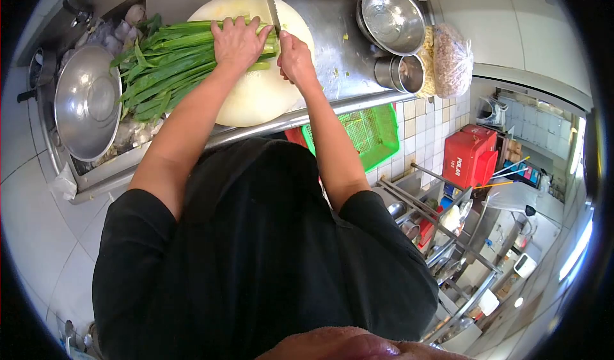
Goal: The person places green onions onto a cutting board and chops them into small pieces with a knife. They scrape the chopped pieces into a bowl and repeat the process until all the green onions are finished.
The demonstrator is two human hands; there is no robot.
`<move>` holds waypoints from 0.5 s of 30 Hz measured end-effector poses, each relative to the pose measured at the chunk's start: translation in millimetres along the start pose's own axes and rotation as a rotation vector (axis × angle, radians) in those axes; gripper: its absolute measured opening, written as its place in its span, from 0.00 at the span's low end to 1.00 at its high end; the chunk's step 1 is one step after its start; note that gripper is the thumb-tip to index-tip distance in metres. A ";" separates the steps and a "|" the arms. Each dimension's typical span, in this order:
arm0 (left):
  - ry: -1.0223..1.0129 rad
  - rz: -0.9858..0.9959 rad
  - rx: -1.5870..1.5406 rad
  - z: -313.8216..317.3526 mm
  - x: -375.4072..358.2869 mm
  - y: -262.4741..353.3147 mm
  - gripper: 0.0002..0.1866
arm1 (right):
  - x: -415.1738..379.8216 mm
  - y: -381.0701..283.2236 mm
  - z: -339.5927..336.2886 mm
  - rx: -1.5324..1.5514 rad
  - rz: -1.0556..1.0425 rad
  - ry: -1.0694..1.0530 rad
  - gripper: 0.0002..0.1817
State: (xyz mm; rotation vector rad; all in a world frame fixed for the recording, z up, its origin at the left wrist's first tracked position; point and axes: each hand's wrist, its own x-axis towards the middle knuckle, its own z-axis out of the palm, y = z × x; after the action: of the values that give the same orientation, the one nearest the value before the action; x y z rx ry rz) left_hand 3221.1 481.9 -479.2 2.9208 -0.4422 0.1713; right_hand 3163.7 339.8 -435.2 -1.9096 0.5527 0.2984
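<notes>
A thick bundle of long-stemmed leafy greens (pixel 173 66) lies across a round white cutting board (pixel 246 104), leaves to the left and stem ends to the right. My left hand (pixel 238 43) is closed over the stems from above, holding them against the board. Just right of it, my right hand (pixel 295 59) grips a kitchen knife (pixel 271 7). Its blade points away from me, beside the cut stem ends, and its handle is mostly hidden in my fist.
On the left, a large metal bowl (pixel 88 103) rests over a sink. Steel bowls (pixel 393 20), a steel pot (pixel 407 73) and plastic bags of food (pixel 451 59) stand at the counter's right end. Below are a green basket (pixel 364 136) and a red box (pixel 469 155).
</notes>
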 end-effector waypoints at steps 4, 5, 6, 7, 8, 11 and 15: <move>0.000 -0.002 0.001 0.2 1.9 -1.2 0.26 | -49.9 9.7 -14.3 0.052 0.020 0.000 0.28; 0.000 -0.002 0.000 1.2 0.5 -0.9 0.27 | -68.8 14.8 -17.5 0.044 0.039 -0.004 0.28; -0.010 -0.005 -0.006 0.5 -0.3 -0.4 0.27 | -79.7 19.3 -19.0 0.036 0.058 -0.008 0.28; -0.019 -0.006 -0.009 -0.8 0.4 -0.3 0.27 | -82.3 24.3 -16.8 0.019 0.024 0.017 0.28; -0.027 -0.006 -0.011 -2.3 1.0 -0.1 0.27 | -83.3 32.4 -12.1 0.004 -0.010 0.042 0.28; -0.035 -0.014 -0.007 -1.3 1.6 0.6 0.26 | -31.8 65.9 5.9 -0.140 -0.146 0.080 0.27; -0.008 -0.020 0.004 4.1 0.9 -0.4 0.26 | 5.9 15.2 4.0 -0.032 -0.082 -0.009 0.28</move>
State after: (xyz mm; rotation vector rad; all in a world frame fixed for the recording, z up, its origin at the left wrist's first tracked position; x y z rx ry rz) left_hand 3222.4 481.2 -483.1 2.9295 -0.4136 0.1575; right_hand 3161.2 337.3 -451.6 -1.9554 0.4648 0.2645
